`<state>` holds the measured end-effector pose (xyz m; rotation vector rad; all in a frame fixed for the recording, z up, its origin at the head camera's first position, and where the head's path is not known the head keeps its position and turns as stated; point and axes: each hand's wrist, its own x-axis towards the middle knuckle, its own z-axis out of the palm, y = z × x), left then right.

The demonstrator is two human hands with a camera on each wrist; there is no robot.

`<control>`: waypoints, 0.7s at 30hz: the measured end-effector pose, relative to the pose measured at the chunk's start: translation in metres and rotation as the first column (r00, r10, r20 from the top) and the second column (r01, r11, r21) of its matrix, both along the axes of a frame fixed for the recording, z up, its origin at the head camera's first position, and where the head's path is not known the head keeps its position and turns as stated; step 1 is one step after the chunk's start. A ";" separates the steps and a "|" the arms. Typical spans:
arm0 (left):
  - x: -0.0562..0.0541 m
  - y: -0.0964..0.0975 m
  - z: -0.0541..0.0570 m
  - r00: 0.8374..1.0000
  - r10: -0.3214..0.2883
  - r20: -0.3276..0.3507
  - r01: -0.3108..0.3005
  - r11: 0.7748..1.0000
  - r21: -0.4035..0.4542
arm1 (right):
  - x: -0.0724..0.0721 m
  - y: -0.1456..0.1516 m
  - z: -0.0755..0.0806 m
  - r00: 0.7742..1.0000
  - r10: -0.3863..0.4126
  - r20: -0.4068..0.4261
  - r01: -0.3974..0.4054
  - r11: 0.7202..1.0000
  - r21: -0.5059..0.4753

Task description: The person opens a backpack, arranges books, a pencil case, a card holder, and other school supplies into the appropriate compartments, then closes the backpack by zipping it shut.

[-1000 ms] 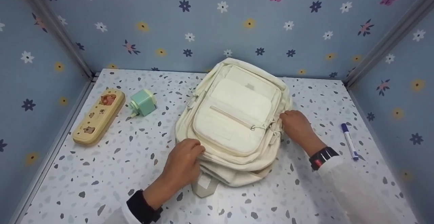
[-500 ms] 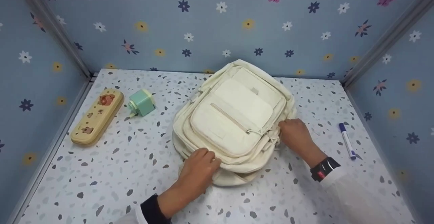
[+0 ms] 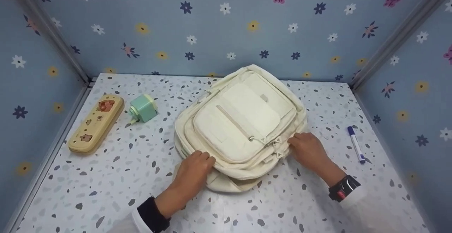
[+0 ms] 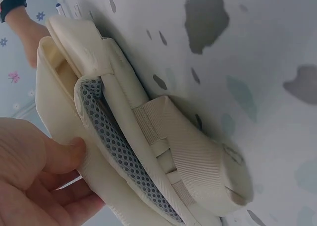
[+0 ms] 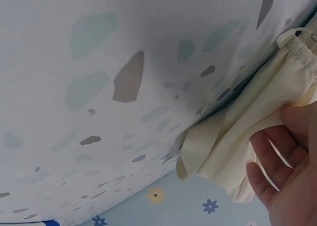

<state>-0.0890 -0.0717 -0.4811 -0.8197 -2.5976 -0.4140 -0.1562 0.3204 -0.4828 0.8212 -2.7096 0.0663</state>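
no readable text, numbers, or brands

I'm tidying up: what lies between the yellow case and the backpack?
A green box-shaped gadget, much nearer the yellow case than the backpack; the head view shows it.

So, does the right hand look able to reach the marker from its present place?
Probably yes: the marker lies to the right of the right hand, and nothing visible stands between them. However, the hand pinches the side of the bag, so it would likely need to let go first.
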 end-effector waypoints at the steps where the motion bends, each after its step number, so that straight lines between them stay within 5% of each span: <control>1: -0.001 -0.002 0.000 1.000 0.006 0.019 -0.006 1.000 0.012 | 0.001 0.001 -0.001 1.000 0.014 -0.002 -0.014 1.000 -0.012; 12: -0.029 -0.016 -0.001 0.992 0.058 0.113 -0.063 0.997 0.042 | 0.022 -0.004 -0.006 0.994 0.111 -0.008 -0.111 0.984 -0.138; 21: -0.062 -0.021 0.004 0.958 0.085 0.275 -0.106 0.993 0.061 | 0.030 -0.014 -0.010 0.987 0.155 -0.052 -0.160 0.979 -0.124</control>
